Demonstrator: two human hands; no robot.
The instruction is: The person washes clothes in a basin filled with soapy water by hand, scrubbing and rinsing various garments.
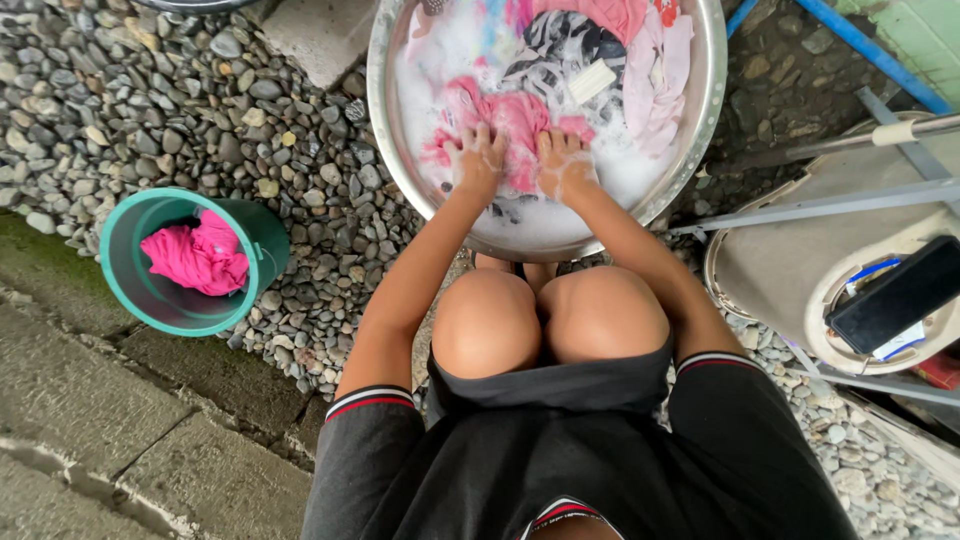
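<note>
You had both hands down in the metal basin (385,80), pressed onto the pink garment (520,125) that lay in the suds near the rim closest to you. Your left hand (478,160) was clenched on the cloth's left side, your right hand (562,160) gripped it just beside, both coated in foam. Behind the garment lay a black-and-white patterned cloth (555,45) with a white soap bar (592,80) on it, and pale pink clothes (655,75) against the far right wall. Your knees (550,320) sat just under the basin's near edge. To your left on the pebbles (150,110) stood a green bucket (125,280) holding a bright pink cloth (198,255). A dark phone (895,292) rested to your right.
</note>
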